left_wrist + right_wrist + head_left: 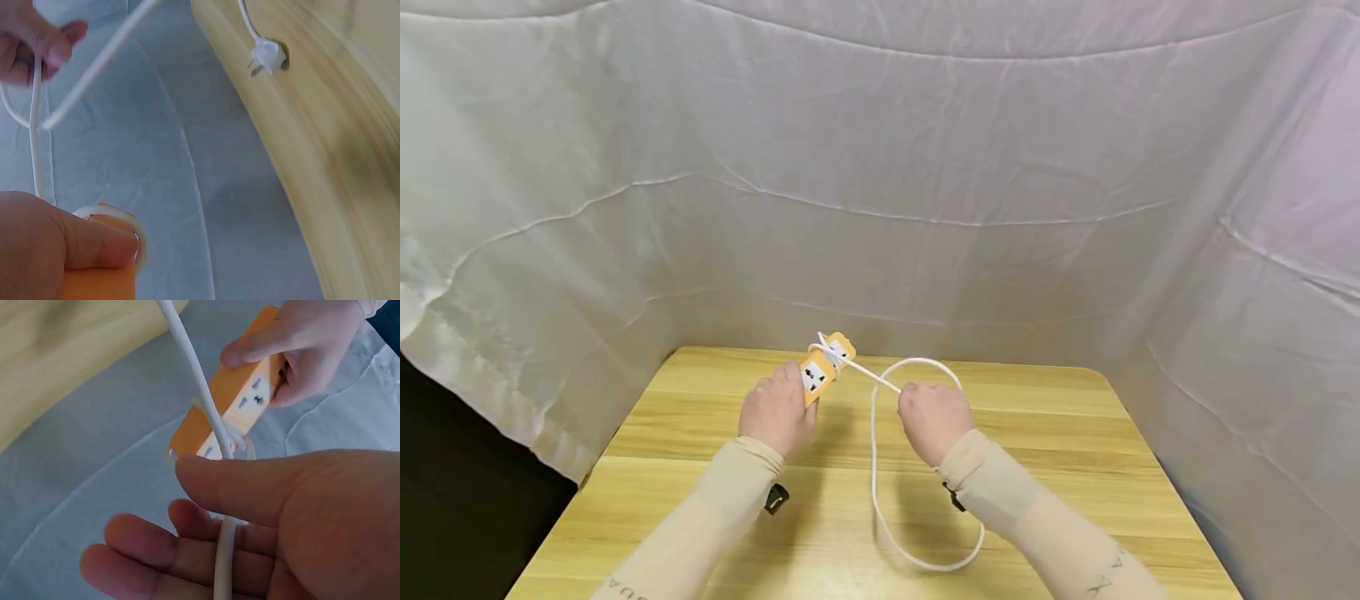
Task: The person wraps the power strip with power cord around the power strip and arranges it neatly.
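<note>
An orange power strip (817,375) with white socket faces is held by my left hand (777,410), raised above the table. Its white cord (874,450) wraps around the strip's far end. My right hand (934,421) holds the cord to the right of the strip, and a large loop hangs below that hand. In the right wrist view, the cord (224,565) runs between the thumb and the loosely curled fingers. The left wrist view shows the left thumb (100,247) pressing along the strip, and the white plug (270,56) by the wooden surface.
A wood-grain table (1037,467) lies beneath both hands. Pale grey curtains (925,250) enclose its back and sides. A dark area (467,467) shows at the lower left beyond the curtain.
</note>
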`<state>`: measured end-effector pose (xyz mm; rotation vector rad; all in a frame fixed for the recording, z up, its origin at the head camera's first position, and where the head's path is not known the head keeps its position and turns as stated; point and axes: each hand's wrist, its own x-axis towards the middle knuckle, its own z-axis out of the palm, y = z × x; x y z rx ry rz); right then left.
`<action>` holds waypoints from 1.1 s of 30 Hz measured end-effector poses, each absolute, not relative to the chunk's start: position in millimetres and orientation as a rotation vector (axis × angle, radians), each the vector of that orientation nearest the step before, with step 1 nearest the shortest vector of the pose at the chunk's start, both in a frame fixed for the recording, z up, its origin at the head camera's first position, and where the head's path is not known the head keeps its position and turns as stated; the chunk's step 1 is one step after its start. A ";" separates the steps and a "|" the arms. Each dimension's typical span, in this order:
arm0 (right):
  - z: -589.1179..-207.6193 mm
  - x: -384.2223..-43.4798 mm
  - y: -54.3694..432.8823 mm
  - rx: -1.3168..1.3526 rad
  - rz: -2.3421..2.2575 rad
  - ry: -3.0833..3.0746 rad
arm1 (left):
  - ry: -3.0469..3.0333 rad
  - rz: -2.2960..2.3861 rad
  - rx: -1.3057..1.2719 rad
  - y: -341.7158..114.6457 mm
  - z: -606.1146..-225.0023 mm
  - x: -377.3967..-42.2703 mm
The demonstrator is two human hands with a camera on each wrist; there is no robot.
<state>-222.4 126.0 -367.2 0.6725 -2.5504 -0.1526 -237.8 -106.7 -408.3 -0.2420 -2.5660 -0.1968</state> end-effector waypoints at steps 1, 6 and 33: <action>-364.9 -222.3 129.3 0.683 -0.154 -2.575 | -2.575 -0.216 -0.241 -110.3 -407.1 -238.7; -357.4 -225.6 151.6 0.812 -0.060 -2.717 | -2.614 -0.309 -0.220 -137.1 -404.4 -239.8; -375.0 -204.3 176.5 1.378 0.658 -2.812 | -2.456 -0.735 -0.181 -144.3 -384.1 -229.9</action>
